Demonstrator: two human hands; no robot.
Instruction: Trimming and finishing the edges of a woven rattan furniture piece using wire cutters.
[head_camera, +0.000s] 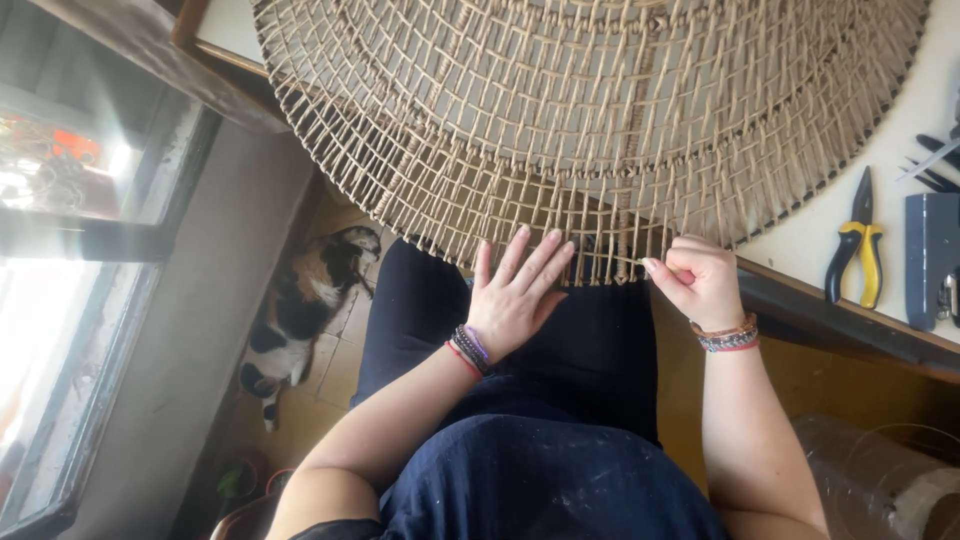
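Note:
A large round woven wicker piece (590, 110) lies on a white table, its near edge hanging over my lap. My left hand (515, 295) rests flat and open under that near edge, fingers spread against the loose upright strands. My right hand (700, 280) is closed, pinching a thin wicker strand (625, 260) at the edge between thumb and forefinger. Both wrists wear beaded bracelets.
Yellow-handled pliers (857, 240) lie on the white table (800, 240) at the right, beside a dark grey tool (930, 260) and other metal tools. A calico cat (305, 300) lies on the tiled floor at the left, near a window. A clear plastic container (880, 480) stands at lower right.

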